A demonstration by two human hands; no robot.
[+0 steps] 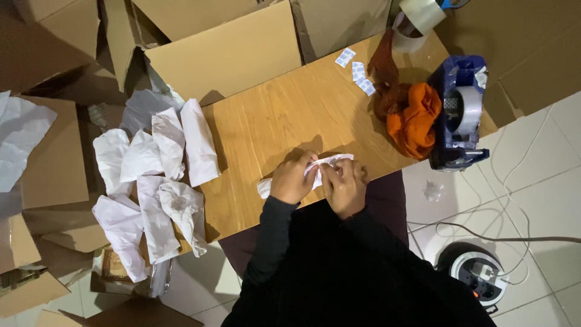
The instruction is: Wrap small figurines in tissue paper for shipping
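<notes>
Both hands closed on one white paper-wrapped bundle at the near edge of the wooden bench: left hand over its left part, right hand pinching the right end. Heaped along the left edge, more white wrapped bundles. Near the right edge, an orange cloth just beside a blue tape dispenser. Toward the far right corner, small white-and-blue labels. Beyond the far edge, an open cardboard box.

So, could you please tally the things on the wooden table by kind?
White paper-wrapped bundles piled at the table's left end: about 8
Bundle held in both hands: 1
Small blue-white packets: 3
Orange cloth: 1
Blue tape dispenser: 1
Loose tape roll: 1
Total: about 15
</notes>
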